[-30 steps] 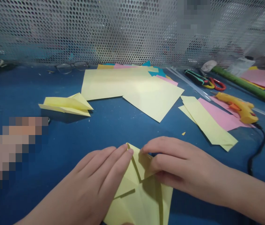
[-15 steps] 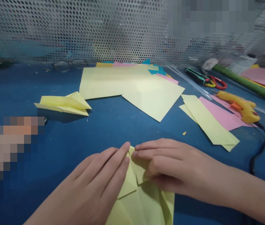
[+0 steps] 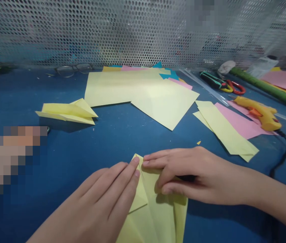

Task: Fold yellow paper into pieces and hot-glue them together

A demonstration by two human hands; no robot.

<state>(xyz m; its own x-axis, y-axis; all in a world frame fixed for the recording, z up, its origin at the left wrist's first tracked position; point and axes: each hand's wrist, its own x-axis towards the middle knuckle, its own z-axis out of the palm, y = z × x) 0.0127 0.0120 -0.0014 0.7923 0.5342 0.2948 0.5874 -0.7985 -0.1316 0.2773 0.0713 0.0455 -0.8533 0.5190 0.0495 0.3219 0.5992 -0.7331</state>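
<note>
A yellow sheet of paper [image 3: 155, 216] with folds and crease lines lies in front of me, its pointed top between my hands. My left hand [image 3: 107, 192] rests flat on its left side, fingers stretched together over a folded flap [image 3: 139, 200] and fingertips close to the tip. On the right side, my right hand [image 3: 191, 172] touches the paper with extended upper fingers; its thumb and lower fingers bend toward the surface. Part of the right edge is hidden beneath that hand. A folded yellow paper plane [image 3: 68, 111] sits farther off to the left.
Yellow sheets [image 3: 122, 87] lie at the back over coloured paper. At right are a yellow glue gun [image 3: 259, 113], pink paper [image 3: 236, 121], a folded yellow strip [image 3: 224, 128], scissors [image 3: 236, 87] and a green stick [image 3: 266, 87]. Glasses [image 3: 74, 69] rest near the perforated metal screen [image 3: 133, 33].
The right-hand flap, with its lower edge visible before, no longer shows as folded over. My right hand has shifted slightly, its thumb now in view. My left hand stays almost in place.
</note>
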